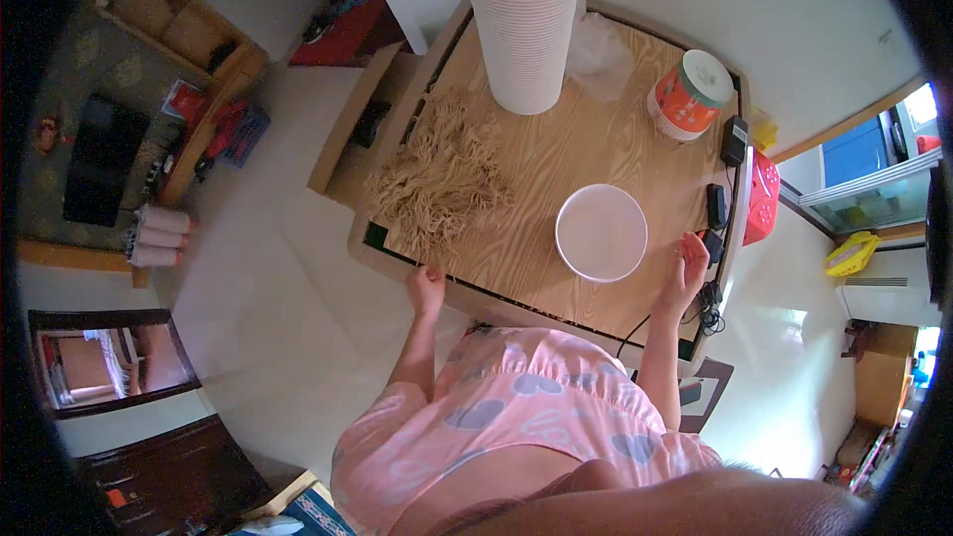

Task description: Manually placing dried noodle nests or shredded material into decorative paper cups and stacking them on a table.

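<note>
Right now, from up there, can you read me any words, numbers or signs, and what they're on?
None can be read.
Tall cup stack: pale marks on its orange top, too small.
Short cup stack: marks on the orange, too blurred.
Pink dress: curly pale loops, too unclear.
White container: no print shows inside.

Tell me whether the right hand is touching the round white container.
Apart: the head view shows a strip of bare wooden tabletop between the right hand and the round white container.
</note>
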`<state>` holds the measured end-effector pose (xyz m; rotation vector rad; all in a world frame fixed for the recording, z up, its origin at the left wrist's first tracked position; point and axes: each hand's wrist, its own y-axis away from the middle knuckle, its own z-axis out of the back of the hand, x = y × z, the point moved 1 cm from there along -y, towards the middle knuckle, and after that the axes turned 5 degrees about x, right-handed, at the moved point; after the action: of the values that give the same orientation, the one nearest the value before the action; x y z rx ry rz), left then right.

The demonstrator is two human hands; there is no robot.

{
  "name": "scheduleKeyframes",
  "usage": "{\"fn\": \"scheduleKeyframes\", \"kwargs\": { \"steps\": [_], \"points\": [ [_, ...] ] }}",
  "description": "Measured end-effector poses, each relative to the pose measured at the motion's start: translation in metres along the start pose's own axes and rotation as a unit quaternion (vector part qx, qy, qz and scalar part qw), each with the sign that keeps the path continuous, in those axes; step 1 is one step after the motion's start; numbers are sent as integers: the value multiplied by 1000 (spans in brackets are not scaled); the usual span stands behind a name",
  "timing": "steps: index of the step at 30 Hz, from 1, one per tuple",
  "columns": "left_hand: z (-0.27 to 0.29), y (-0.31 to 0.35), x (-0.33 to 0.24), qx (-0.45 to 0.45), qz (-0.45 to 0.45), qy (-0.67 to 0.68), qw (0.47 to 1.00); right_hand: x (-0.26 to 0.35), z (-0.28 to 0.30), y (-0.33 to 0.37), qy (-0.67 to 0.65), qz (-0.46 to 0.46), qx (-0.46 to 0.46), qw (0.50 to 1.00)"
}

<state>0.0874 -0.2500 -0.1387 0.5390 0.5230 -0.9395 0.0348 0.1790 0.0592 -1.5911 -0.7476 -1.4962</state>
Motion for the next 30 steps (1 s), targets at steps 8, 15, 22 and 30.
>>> {"fn": "scheduleKeyframes", "kwargs": {
  "steps": [8,15,22,30],
  "points": [
    [6,-2,-20,45,19,-52,997,12,-28,9,-47,-17,45,998],
    [217,-33,-254,-98,-176,330,922,35,-21,14,-84,-16,63,994],
    [272,20,-352,45,-444,533,719,58,-20,25,-110,20,57,992],
    [237,-44,-334,57,-279,484,827,72,-27,38,-90,28,146,985]
  ]
}}
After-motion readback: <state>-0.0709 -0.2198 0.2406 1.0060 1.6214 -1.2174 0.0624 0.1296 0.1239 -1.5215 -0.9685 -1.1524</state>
